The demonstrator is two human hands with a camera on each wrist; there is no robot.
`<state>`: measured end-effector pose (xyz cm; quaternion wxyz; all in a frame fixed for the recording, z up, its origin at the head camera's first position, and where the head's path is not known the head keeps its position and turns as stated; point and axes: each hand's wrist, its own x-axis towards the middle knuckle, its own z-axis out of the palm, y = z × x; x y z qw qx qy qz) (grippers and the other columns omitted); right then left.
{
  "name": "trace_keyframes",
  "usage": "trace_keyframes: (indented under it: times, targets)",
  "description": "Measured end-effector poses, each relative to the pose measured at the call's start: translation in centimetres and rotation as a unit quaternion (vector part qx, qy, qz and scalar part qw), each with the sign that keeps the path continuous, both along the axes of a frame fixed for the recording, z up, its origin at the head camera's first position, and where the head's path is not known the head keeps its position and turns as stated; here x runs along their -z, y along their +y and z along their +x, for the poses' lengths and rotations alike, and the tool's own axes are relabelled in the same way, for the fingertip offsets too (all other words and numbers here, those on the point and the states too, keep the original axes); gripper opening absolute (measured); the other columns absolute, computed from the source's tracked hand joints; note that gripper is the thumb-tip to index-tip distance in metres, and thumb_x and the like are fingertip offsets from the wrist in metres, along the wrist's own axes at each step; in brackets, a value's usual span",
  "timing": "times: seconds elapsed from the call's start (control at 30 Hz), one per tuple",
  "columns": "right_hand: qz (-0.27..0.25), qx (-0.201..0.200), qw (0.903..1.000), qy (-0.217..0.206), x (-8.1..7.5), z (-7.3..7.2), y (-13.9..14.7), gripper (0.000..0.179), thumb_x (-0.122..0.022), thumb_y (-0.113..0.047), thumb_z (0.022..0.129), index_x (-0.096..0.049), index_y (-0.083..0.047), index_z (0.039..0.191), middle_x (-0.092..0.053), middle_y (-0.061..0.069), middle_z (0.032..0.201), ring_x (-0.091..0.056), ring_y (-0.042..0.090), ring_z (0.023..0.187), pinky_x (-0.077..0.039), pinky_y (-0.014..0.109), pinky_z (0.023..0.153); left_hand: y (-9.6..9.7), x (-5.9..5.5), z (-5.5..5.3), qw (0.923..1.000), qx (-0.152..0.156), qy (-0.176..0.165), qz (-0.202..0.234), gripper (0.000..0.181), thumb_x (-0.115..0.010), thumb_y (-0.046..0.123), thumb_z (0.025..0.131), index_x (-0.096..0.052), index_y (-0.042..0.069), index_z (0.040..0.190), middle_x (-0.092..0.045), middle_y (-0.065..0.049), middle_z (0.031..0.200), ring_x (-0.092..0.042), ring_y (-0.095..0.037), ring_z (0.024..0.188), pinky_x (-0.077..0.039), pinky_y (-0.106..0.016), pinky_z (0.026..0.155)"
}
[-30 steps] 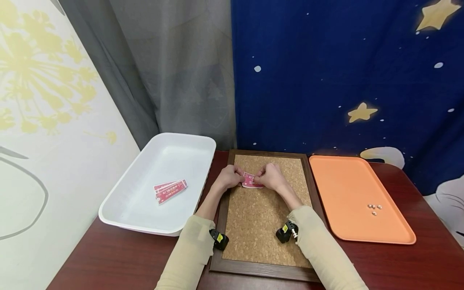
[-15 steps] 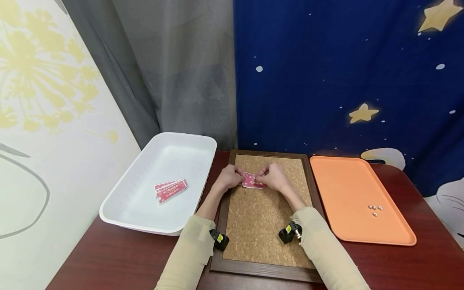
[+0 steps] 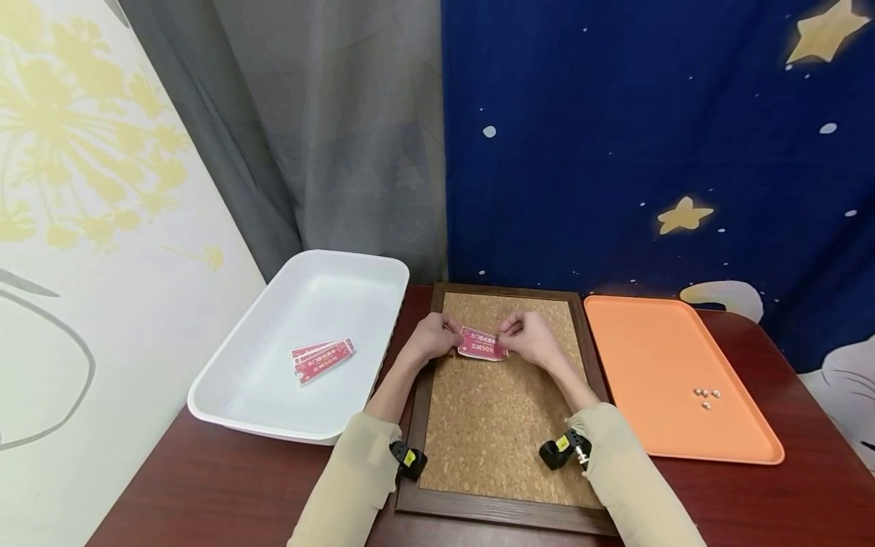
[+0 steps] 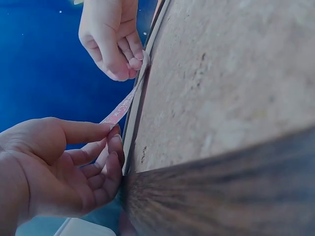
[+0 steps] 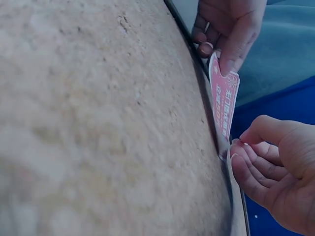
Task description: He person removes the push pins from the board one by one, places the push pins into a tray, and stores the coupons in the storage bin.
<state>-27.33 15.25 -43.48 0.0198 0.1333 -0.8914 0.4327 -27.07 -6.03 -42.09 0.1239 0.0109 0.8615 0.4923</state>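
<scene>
Between both hands a pink paper coupon with white print and a white border lies across the upper part of a wood-framed cork board. My left hand pinches its left end between thumb and fingers, over the board's left frame. At the other end, my right hand has thumb and fingertips closed at the coupon's right edge. The left wrist view shows the coupon edge-on, slanting between the two hands. In the right wrist view, its printed face shows, narrowing toward my right fingertips.
A white bin on the left holds several more pink coupons. To the right, an orange tray carries several small shiny metallic pieces. Everything stands on a reddish-brown table, with curtains behind.
My right hand has moved rightward along the coupon to its right end, uncovering more print. The left hand stays at the left end.
</scene>
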Motion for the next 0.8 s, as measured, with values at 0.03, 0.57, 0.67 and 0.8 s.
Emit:
trace_keyframes:
  times: [0.03,0.57,0.67,0.8]
  targets:
    - [-0.002,0.003,1.0,0.001,-0.1,0.1,0.2,0.009,-0.07,-0.001,0.082,-0.068,0.004,0.089,-0.069,0.011,0.082,-0.064,0.016,0.074,-0.049,0.024,0.064,0.0,-0.1,0.1,1.0,0.001,0.001,-0.003,0.005,-0.068,0.002,0.091,-0.065,0.001,0.094,-0.06,-0.008,0.08,-0.058,-0.018,0.066,-0.041,-0.024,0.056]
    - [0.016,0.029,0.9991,0.026,-1.8,2.7,2.7,0.011,-0.068,-0.001,0.087,-0.072,0.001,0.097,-0.072,0.01,0.089,-0.068,0.023,0.083,-0.054,0.033,0.075,-1.6,-2.0,1.8,0.9979,0.023,0.061,0.006,0.007,-0.067,0.006,0.093,-0.067,0.001,0.097,-0.068,-0.007,0.079,-0.067,-0.026,0.076,-0.045,-0.027,0.061]
    - [0.021,0.037,0.9984,0.037,-2.0,3.1,3.3,0.011,-0.07,-0.003,0.088,-0.073,-0.001,0.097,-0.073,0.009,0.09,-0.07,0.023,0.083,-0.055,0.03,0.073,-2.0,-2.5,2.2,0.9977,0.021,0.064,0.01,0.008,-0.067,0.007,0.094,-0.067,0.001,0.099,-0.069,-0.007,0.079,-0.068,-0.03,0.08,-0.044,-0.027,0.061]
    - [0.007,0.035,0.9981,0.05,-2.1,3.6,4.1,0.011,-0.071,-0.003,0.089,-0.073,0.001,0.098,-0.074,0.011,0.091,-0.07,0.022,0.083,-0.054,0.024,0.07,-2.7,-3.3,2.8,0.9969,0.017,0.075,0.016,0.008,-0.068,0.008,0.095,-0.067,0.001,0.1,-0.069,-0.007,0.082,-0.069,-0.033,0.083,-0.046,-0.027,0.063]
